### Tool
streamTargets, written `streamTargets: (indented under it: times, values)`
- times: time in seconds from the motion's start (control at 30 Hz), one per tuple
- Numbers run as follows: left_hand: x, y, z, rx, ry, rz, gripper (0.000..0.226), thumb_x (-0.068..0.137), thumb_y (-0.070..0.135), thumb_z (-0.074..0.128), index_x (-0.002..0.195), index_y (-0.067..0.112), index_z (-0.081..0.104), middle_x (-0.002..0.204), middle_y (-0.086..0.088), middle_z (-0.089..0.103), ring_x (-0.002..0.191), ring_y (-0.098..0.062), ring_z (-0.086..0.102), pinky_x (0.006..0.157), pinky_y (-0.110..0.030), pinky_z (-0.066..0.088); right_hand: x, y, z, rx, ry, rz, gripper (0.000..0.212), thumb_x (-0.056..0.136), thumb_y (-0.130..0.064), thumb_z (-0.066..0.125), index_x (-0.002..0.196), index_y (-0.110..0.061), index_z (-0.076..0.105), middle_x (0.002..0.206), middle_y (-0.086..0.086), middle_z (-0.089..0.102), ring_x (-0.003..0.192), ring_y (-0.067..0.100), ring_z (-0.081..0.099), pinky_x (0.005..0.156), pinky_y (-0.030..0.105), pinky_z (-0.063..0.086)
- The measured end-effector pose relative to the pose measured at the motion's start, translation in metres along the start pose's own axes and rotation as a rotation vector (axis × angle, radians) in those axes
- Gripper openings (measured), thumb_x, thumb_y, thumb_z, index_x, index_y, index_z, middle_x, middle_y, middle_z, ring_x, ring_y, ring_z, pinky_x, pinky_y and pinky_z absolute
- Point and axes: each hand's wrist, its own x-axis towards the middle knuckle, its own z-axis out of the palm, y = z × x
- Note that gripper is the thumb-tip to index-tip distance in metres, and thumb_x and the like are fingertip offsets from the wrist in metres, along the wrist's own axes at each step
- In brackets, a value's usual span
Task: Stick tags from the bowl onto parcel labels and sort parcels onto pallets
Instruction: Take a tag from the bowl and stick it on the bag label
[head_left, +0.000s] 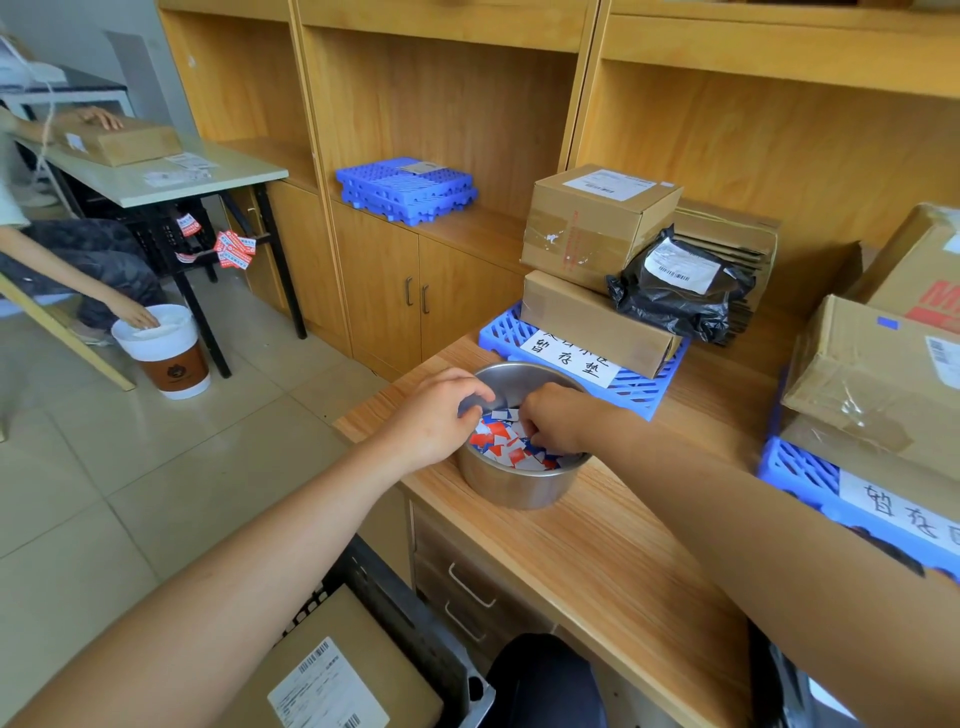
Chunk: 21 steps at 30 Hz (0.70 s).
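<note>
A steel bowl (511, 480) with several red, blue and white tags (506, 441) stands on the wooden counter. My left hand (434, 415) grips the bowl's left rim. My right hand (556, 421) reaches into the bowl with its fingers curled down among the tags; what they pinch is hidden. A blue pallet (641, 389) behind the bowl carries cardboard parcels (597, 223) and a black bag parcel (675, 291). A second blue pallet (800, 470) at the right holds large parcels (872, 379). A labelled parcel (332, 670) lies in a black crate at the bottom.
Spare blue pallets (408, 189) lie stacked in the shelf unit. At the left, another person sits at a white table (208, 174) with a box, one hand on a paper-cup-shaped bin (169, 358). Tiled floor lies left of the counter (613, 551).
</note>
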Motion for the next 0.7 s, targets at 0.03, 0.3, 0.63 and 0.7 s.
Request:
streamTargets:
  times: [0.03, 0.3, 0.63, 0.7]
  values:
    - [0.000, 0.001, 0.000, 0.010, 0.001, 0.004, 0.028, 0.100, 0.015, 0.057, 0.124, 0.024, 0.066, 0.133, 0.010, 0.055, 0.119, -0.004, 0.048, 0.079, -0.002, 0.031, -0.001, 0.000, -0.001, 0.009, 0.005, 0.010, 0.015, 0.097, -0.022, 0.061, 0.110, -0.017, 0.067, 0.104, 0.002, 0.067, 0.090, 0.018, 0.061, 0.076, 0.026, 0.046]
    - [-0.010, 0.010, -0.003, 0.068, 0.027, -0.001, 0.027, 0.100, 0.014, 0.056, 0.123, 0.022, 0.066, 0.132, 0.007, 0.054, 0.124, -0.010, 0.046, 0.093, -0.016, 0.037, -0.028, 0.005, -0.016, 0.095, 0.098, 0.047, 0.018, 0.095, -0.022, 0.054, 0.098, -0.012, 0.069, 0.098, 0.008, 0.069, 0.092, 0.028, 0.063, 0.080, 0.040, 0.054]
    - [-0.018, 0.040, -0.006, 0.089, 0.143, 0.069, 0.024, 0.098, 0.014, 0.055, 0.118, 0.017, 0.069, 0.124, 0.003, 0.060, 0.119, -0.018, 0.048, 0.097, -0.021, 0.033, -0.059, 0.010, -0.023, 0.345, 0.219, 0.002, 0.022, 0.101, -0.013, 0.043, 0.083, -0.018, 0.055, 0.093, 0.002, 0.065, 0.085, 0.019, 0.052, 0.066, 0.025, 0.032]
    - [-0.015, 0.050, -0.003, 0.067, 0.117, 0.072, 0.025, 0.098, 0.016, 0.058, 0.120, 0.015, 0.069, 0.123, 0.000, 0.063, 0.114, -0.016, 0.055, 0.091, -0.018, 0.034, -0.065, 0.010, -0.024, 0.431, 0.240, 0.000, 0.024, 0.100, -0.011, 0.041, 0.083, -0.018, 0.057, 0.089, -0.003, 0.065, 0.082, 0.014, 0.051, 0.062, 0.015, 0.033]
